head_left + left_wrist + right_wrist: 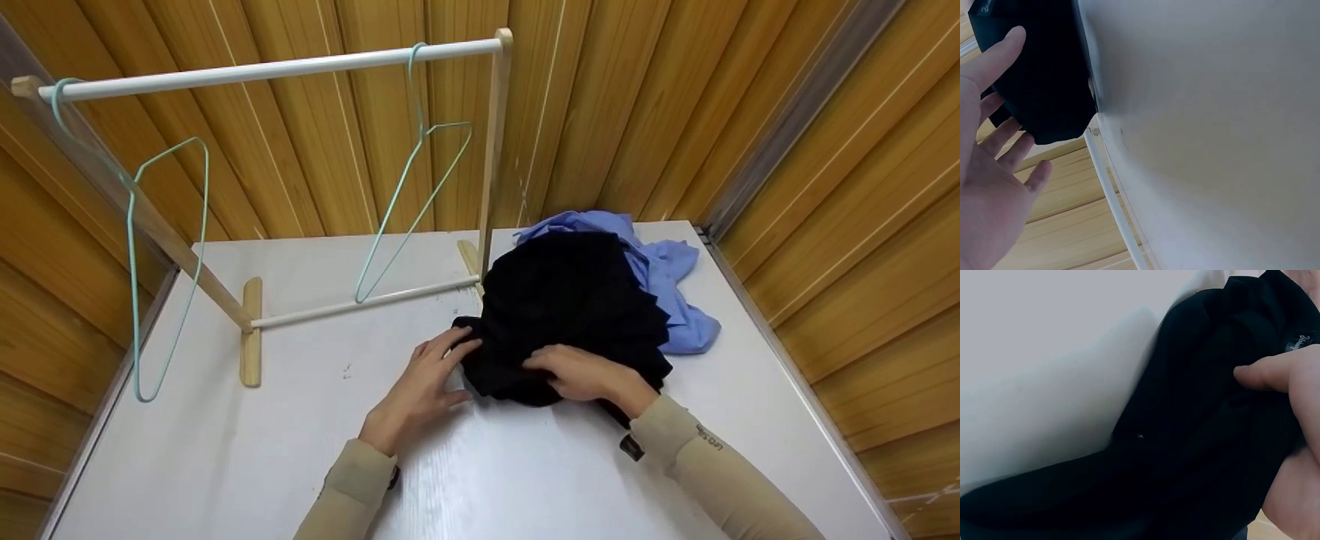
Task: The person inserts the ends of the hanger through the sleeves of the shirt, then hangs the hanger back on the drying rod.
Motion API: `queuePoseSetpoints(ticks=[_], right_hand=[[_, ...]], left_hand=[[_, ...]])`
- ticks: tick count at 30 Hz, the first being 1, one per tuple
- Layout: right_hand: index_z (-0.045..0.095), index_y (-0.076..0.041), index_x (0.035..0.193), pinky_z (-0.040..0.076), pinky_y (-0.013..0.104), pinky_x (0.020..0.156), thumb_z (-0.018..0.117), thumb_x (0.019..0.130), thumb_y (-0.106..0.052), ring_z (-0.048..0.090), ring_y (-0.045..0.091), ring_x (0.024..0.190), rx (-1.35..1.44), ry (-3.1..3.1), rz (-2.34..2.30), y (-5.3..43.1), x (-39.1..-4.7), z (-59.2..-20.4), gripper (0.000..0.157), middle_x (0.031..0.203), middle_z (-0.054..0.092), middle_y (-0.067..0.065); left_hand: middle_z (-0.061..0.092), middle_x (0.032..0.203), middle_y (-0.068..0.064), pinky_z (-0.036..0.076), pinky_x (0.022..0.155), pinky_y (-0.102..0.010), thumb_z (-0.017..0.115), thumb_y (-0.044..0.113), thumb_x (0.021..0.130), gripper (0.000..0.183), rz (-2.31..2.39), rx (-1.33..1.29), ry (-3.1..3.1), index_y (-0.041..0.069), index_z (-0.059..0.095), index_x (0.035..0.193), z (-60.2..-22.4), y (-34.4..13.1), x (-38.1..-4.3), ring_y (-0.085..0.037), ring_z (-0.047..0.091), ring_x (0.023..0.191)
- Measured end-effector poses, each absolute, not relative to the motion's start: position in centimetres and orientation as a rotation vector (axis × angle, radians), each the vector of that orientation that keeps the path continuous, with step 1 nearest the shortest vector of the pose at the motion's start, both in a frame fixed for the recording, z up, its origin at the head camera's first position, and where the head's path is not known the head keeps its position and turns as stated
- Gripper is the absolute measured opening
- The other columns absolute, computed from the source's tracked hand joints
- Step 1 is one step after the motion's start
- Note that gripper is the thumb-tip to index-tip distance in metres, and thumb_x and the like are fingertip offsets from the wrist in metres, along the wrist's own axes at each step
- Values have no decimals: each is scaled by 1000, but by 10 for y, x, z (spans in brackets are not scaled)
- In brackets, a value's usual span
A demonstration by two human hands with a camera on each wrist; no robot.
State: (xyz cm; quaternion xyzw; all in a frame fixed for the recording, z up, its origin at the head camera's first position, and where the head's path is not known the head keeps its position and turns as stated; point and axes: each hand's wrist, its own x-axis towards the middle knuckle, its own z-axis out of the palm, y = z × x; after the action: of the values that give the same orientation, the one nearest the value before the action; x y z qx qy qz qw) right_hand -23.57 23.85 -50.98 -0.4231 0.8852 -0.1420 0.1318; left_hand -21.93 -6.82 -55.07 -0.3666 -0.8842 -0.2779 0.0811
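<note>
A black garment lies bunched on the white table, a small neck label showing at its edge in the right wrist view. My right hand grips a fold near its front edge, thumb on top of the cloth and most fingers hidden. At the garment's left edge is my left hand, its fingers spread and loosely bent, fingertips right at the cloth. In the left wrist view the thumb of that hand overlaps the black fabric.
A light blue garment lies behind and right of the black one. To the left stands a rack with a white rail and wooden feet. Two mint-green wire hangers hang from it. Wood-patterned walls enclose the table.
</note>
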Motion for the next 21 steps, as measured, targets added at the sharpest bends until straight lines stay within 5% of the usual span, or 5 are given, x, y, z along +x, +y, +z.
queuePoseSetpoints(ticks=[5, 11, 17, 21], right_hand=[[63, 1, 136, 45, 45, 108, 58, 95, 9, 57, 30, 127, -1218, 2535, -429, 233, -233, -506, 42, 135, 63, 14], [63, 3, 136, 44, 46, 108, 59, 96, 6, 56, 31, 128, -1275, 2522, -454, 228, -231, -502, 40, 136, 62, 17], [67, -2, 129, 50, 41, 101, 61, 96, 5, 62, 21, 113, -1339, 2558, -547, 228, -232, -501, 34, 120, 67, 6], [65, -3, 131, 49, 41, 102, 63, 94, 6, 61, 20, 116, -1317, 2592, -607, 229, -232, -499, 38, 122, 66, 5]], left_hand=[[40, 158, -13, 31, 113, -57, 89, 26, 84, 83, -813, -1101, -2609, 14, 45, 154, -550, -66, -218, -34, 33, 147], [53, 147, -13, 34, 112, -56, 81, 33, 91, 60, -715, -1111, -2597, 9, 59, 141, -551, -67, -216, -30, 44, 140], [71, 117, -6, 39, 111, -50, 74, 31, 97, 35, -748, -1162, -2605, 8, 68, 123, -552, -66, -216, -22, 65, 113], [71, 100, -2, 50, 97, -42, 70, 32, 100, 24, -854, -1172, -2595, 9, 67, 109, -551, -66, -215, -21, 68, 96]])
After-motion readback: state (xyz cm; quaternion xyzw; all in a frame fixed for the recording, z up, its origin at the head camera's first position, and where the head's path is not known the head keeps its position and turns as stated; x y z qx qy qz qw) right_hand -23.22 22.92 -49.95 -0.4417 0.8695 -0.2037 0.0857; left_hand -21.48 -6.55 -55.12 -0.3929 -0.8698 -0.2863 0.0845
